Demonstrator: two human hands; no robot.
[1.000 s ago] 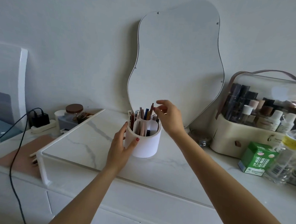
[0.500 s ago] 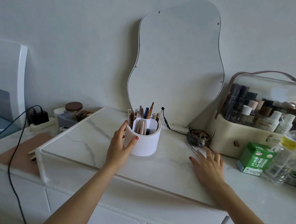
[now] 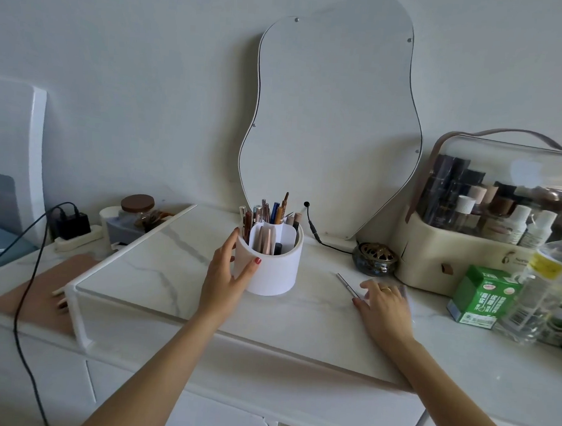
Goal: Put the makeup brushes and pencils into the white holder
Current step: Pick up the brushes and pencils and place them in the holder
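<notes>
The white holder [image 3: 272, 261] stands upright on the marble tabletop [image 3: 159, 271], in front of the wavy mirror [image 3: 330, 124]. It is a round tub split by curved inner walls into several compartments: the back ones hold a cluster of pencils and brushes [image 3: 266, 213] standing on end with their tips above the rim, and the front ones hold a few pale, flat sticks and a dark tube. The left hand [image 3: 227, 275] has its grip curved around the holder's left side, thumb on the front wall and fingers behind it. The right hand [image 3: 382, 299] lies palm down on the tabletop, well to the right of the holder, fingers spread and flat with nothing gripped; its fingertips are at the near end of a thin silver stick [image 3: 346, 283] lying on the marble. At far right a cream organiser [image 3: 433, 263] with a clear lid is packed with bottles and dark tubes.
</notes>
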